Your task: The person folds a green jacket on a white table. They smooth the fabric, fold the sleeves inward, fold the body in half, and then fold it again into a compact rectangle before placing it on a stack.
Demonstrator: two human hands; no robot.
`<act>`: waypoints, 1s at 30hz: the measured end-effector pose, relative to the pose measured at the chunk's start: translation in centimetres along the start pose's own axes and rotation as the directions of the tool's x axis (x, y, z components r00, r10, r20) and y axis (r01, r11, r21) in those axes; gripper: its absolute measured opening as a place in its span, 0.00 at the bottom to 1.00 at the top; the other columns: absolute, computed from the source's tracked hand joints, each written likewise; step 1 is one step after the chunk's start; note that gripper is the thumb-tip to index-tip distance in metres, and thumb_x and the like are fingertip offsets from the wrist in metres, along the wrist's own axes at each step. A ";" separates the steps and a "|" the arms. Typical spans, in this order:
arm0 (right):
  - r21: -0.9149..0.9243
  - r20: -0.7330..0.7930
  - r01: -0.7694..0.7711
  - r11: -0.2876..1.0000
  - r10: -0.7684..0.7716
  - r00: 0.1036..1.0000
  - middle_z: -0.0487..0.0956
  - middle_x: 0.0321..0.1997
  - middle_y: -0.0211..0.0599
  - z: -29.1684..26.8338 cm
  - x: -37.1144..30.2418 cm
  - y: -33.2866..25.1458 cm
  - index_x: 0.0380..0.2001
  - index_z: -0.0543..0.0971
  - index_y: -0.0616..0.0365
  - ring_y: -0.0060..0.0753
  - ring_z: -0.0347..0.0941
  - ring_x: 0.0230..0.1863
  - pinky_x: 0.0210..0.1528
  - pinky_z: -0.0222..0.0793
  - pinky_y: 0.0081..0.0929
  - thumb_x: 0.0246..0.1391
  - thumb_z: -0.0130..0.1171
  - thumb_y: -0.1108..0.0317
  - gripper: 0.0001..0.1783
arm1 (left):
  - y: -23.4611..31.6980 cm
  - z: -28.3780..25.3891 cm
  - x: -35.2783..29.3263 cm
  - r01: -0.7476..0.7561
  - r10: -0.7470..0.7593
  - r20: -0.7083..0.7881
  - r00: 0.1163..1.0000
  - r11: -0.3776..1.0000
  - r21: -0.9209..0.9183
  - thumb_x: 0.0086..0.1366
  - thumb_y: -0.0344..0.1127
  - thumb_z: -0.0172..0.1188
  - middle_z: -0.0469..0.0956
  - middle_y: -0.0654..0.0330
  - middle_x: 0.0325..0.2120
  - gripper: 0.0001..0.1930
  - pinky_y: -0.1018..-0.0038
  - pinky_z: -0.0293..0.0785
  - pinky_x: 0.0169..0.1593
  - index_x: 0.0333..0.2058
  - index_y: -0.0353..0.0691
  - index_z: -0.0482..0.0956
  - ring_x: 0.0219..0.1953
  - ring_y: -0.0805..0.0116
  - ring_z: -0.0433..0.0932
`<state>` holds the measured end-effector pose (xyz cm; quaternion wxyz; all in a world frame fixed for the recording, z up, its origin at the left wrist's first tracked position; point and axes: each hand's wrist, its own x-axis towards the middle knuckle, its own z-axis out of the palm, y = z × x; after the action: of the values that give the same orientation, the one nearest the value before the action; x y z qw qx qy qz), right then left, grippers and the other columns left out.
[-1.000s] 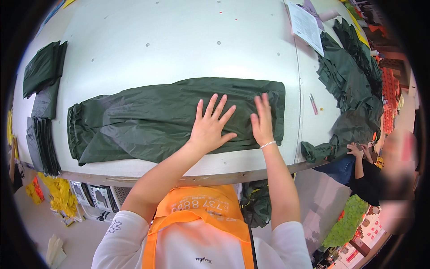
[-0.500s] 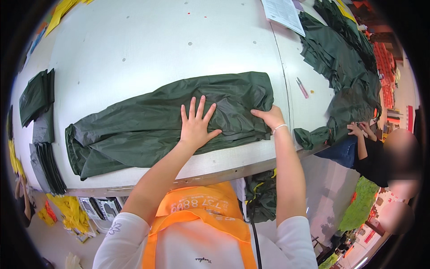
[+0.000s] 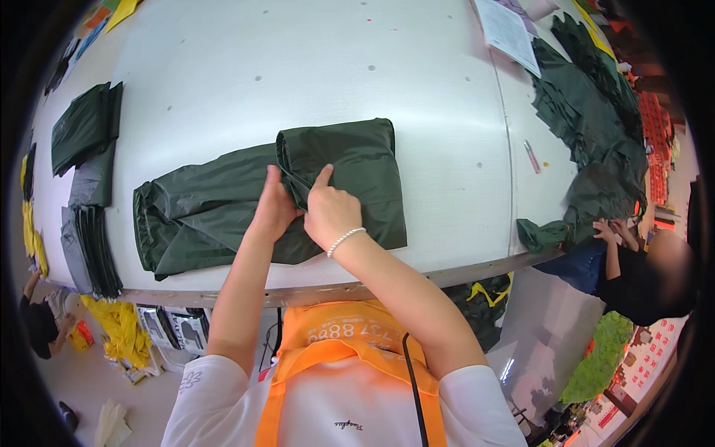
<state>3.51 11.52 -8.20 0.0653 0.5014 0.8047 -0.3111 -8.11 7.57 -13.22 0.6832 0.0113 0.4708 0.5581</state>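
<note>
A long dark green garment [image 3: 216,201] of thin, shiny cloth lies flat on the table, gathered at its left end. Its right part is folded over leftward into a flap [image 3: 365,179]. My left hand [image 3: 274,208] stands on edge against the flap's left border, fingers stretched out and touching the cloth. Close beside it, my right hand [image 3: 334,214] lies over that border with its index finger extended and the others curled on the cloth; its thumb is hidden. A bead bracelet circles the right wrist.
Folded dark green pieces [image 3: 89,249] are stacked on the left of the white table [image 3: 320,82]. At right lie a dark green cloth heap [image 3: 588,141], a small pink-handled tool [image 3: 531,156] and a paper sheet [image 3: 508,36]. Another person's hands [image 3: 612,229] touch that heap.
The garment's right end has been turned over to the left. My right hand has moved left with it, and my left hand has gone from lying spread on the cloth to standing on edge.
</note>
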 end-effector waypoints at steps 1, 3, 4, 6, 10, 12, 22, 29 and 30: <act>0.071 -0.016 0.023 0.997 -0.022 1.000 0.80 0.27 0.51 1.6 0.3 -0.6 0.56 0.59 0.82 0.44 0.79 0.28 0.32 0.75 0.34 0.44 0.62 0.65 0.41 | -0.1 -0.4 0.1 -0.040 0.041 -0.049 0.998 0.999 0.021 0.65 0.48 0.50 0.77 0.58 0.44 0.22 0.64 0.69 0.51 0.48 0.36 0.72 0.45 0.67 0.75; 0.289 0.033 0.071 0.955 -0.084 0.996 0.80 0.29 0.51 3.2 0.5 -0.9 0.56 0.61 0.79 0.43 0.79 0.30 0.34 0.75 0.32 0.46 0.63 0.63 0.39 | 0.0 -2.5 1.8 0.010 0.062 -0.227 0.972 0.953 0.302 0.61 0.41 0.57 0.78 0.55 0.33 0.17 0.72 0.75 0.39 0.40 0.31 0.74 0.35 0.67 0.78; 0.438 0.092 0.080 0.896 -0.133 0.987 0.80 0.31 0.50 3.5 0.5 -0.5 0.56 0.63 0.76 0.42 0.79 0.31 0.35 0.74 0.31 0.47 0.63 0.63 0.37 | -0.6 -5.2 2.8 0.075 -0.045 -0.166 0.985 0.981 0.178 0.61 0.40 0.57 0.78 0.56 0.30 0.15 0.73 0.75 0.35 0.38 0.32 0.75 0.31 0.66 0.78; 0.549 -0.064 0.287 0.785 -0.303 0.951 0.80 0.38 0.45 2.9 0.3 0.6 0.50 0.73 0.63 0.41 0.78 0.38 0.42 0.73 0.29 0.51 0.61 0.64 0.24 | -1.0 -8.3 3.2 0.147 -0.157 -0.126 0.980 0.986 -0.082 0.61 0.38 0.55 0.79 0.57 0.25 0.11 0.73 0.77 0.31 0.33 0.34 0.78 0.25 0.65 0.79; 0.417 -0.690 0.427 0.802 -0.026 0.723 0.78 0.48 0.44 0.3 -1.0 7.3 0.47 0.75 0.65 0.40 0.74 0.52 0.52 0.69 0.31 0.58 0.44 0.78 0.15 | -0.7 -8.9 2.3 0.186 -0.198 -0.044 0.979 0.964 -0.192 0.59 0.37 0.52 0.81 0.53 0.32 0.14 0.66 0.79 0.39 0.36 0.32 0.79 0.32 0.61 0.81; 0.692 -0.607 0.318 0.648 0.285 0.742 0.77 0.51 0.40 1.0 -0.3 13.7 0.49 0.74 0.65 0.32 0.72 0.53 0.54 0.67 0.27 0.61 0.48 0.71 0.15 | -0.6 -9.2 2.8 0.230 -0.234 0.003 0.972 0.951 -0.205 0.58 0.37 0.52 0.81 0.53 0.32 0.15 0.65 0.78 0.40 0.36 0.32 0.79 0.32 0.60 0.80; 0.720 -0.385 0.245 0.650 0.080 0.919 0.79 0.38 0.34 4.1 -6.4 13.1 0.40 0.78 0.64 0.22 0.74 0.34 0.35 0.71 0.18 0.50 0.60 0.78 0.12 | -0.9 -10.0 3.2 0.211 -0.216 0.000 0.976 0.954 -0.215 0.57 0.38 0.52 0.81 0.53 0.34 0.15 0.64 0.77 0.41 0.37 0.32 0.79 0.33 0.58 0.80; 0.886 -0.331 0.160 0.436 0.351 0.876 0.76 0.27 0.32 4.7 -6.4 12.1 0.30 0.73 0.62 0.20 0.68 0.25 0.26 0.66 0.18 0.57 0.53 0.74 0.03 | -0.8 -10.0 3.3 0.202 -0.210 -0.023 0.977 0.958 -0.202 0.58 0.39 0.52 0.81 0.53 0.33 0.15 0.63 0.77 0.40 0.36 0.33 0.79 0.32 0.57 0.80; 0.928 -0.283 0.149 0.340 0.390 0.876 0.76 0.26 0.31 4.2 -6.4 12.2 0.30 0.73 0.62 0.19 0.67 0.24 0.26 0.65 0.17 0.59 0.52 0.72 0.05 | -0.7 -10.0 3.2 0.196 -0.206 -0.035 0.978 0.963 -0.188 0.58 0.39 0.52 0.81 0.53 0.33 0.15 0.63 0.77 0.40 0.36 0.33 0.79 0.32 0.57 0.80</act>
<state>16.12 7.89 -14.18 -0.4006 0.5655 0.4305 -0.5783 -14.32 4.71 -21.20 0.7214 -0.1145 0.4344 0.5271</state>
